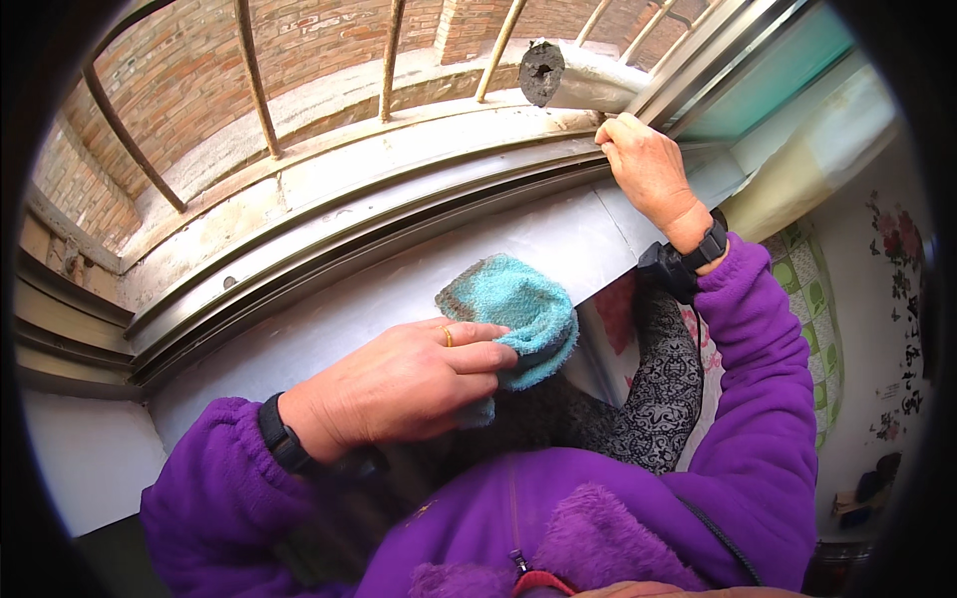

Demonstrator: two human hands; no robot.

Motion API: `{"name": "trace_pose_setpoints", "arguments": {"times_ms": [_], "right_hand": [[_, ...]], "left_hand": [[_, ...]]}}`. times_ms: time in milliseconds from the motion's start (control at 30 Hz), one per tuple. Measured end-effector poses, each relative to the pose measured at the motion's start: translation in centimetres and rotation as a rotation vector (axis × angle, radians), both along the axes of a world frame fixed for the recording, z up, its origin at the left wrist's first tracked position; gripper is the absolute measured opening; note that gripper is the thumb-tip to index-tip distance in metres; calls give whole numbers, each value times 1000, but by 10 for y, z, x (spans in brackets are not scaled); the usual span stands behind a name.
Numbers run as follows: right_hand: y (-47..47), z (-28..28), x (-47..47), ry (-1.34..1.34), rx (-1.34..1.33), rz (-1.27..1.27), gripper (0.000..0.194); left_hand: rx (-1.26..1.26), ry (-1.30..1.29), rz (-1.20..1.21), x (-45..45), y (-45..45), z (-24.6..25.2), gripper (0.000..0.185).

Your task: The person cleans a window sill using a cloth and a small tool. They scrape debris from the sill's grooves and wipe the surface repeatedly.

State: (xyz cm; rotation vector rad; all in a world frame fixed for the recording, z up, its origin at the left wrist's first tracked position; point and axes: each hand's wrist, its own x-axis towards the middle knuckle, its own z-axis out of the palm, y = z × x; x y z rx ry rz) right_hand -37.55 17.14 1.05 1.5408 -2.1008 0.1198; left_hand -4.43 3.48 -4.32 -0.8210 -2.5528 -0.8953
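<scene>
My left hand (404, 377) grips a turquoise terry cloth (516, 306) above the pale inner windowsill (553, 232). The cloth is bunched, and its far corner is stained brown. A gold ring sits on one of that hand's fingers. Across the sill, my right hand (649, 166) is at the metal window track (419, 183), near the edge of the sliding frame. Its fingers are curled together at the track; whether something small is between them is hidden. Dark straps circle both wrists, and a black device hangs by the right one.
Rusty bars (258, 82) stand beyond the track, with a brick wall (321, 37) outside. A wrapped pipe (598, 78) with a dark end lies on the outer ledge. A sliding glass pane (777, 90) and a pale curtain (815, 164) are at right. My patterned leg (662, 374) is below the sill.
</scene>
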Motion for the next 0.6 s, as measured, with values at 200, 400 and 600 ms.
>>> {"name": "trace_pose_setpoints", "arguments": {"times_ms": [200, 400, 600], "right_hand": [[-14, -12, 10, 23, 17, -63, 9], [-36, -3, 37, -161, 71, 30, 13], [-34, 9, 73, -670, 17, 229, 15]], "left_hand": [[-11, -15, 21, 1, 0, 1, 13], [-4, 33, -14, -1, -1, -2, 16], [6, 51, -18, 0, -1, -4, 15]]}}
